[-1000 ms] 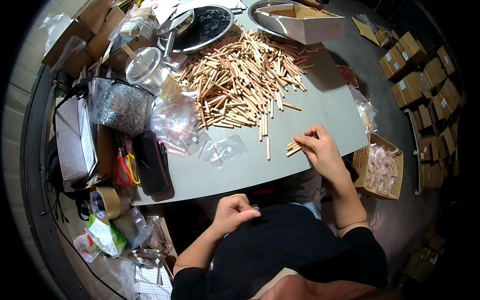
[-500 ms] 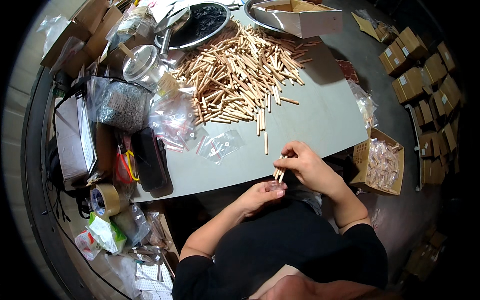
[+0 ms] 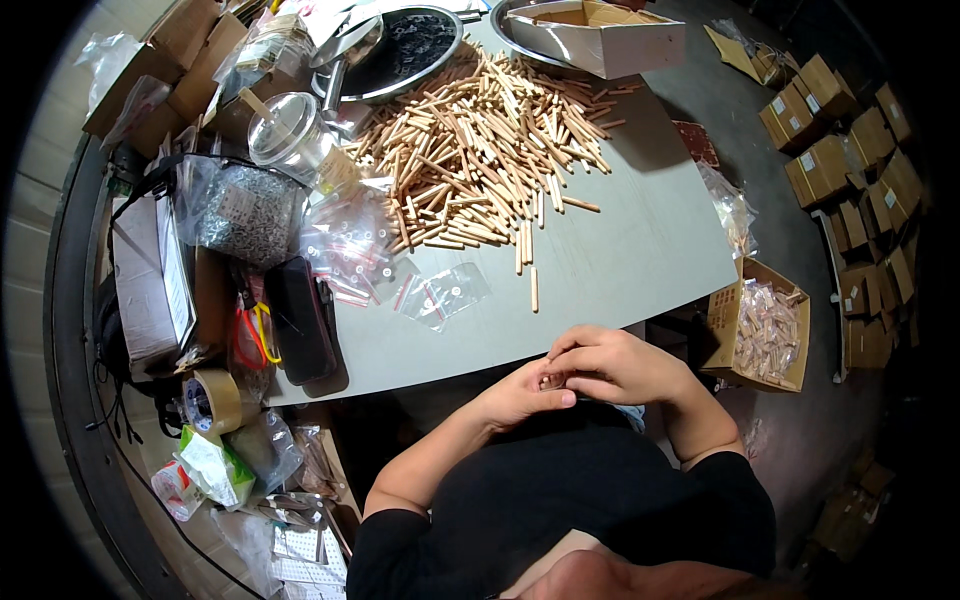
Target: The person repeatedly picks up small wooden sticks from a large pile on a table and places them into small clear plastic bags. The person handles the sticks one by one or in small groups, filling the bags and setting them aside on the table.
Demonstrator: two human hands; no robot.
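Just off the table's front edge my hands meet. My left hand (image 3: 522, 397) is closed, palm up, around a small clear plastic bag, which is now mostly hidden by the fingers. My right hand (image 3: 622, 366) curls over it from the right, its fingers closed at the bag's mouth. Between the hands only the ends of a few short wooden dowels (image 3: 549, 381) show. A big heap of the same dowels (image 3: 490, 150) covers the far middle of the table (image 3: 650, 240). Small clear zip bags (image 3: 440, 295) with white ring-like bits inside lie left of the heap's near end.
At the left stand a lidded plastic cup (image 3: 288, 130), a bag of small metal parts (image 3: 245, 210), a black case (image 3: 303, 320), scissors (image 3: 262, 333) and a tape roll (image 3: 212, 400). Metal bowls (image 3: 455, 50) sit far back. A carton (image 3: 725, 320) of filled bags stands right.
My right hand has come down and left onto my left hand, bringing the dowels into the bag's mouth. The dowels, plainly visible before, are now mostly covered by fingers.
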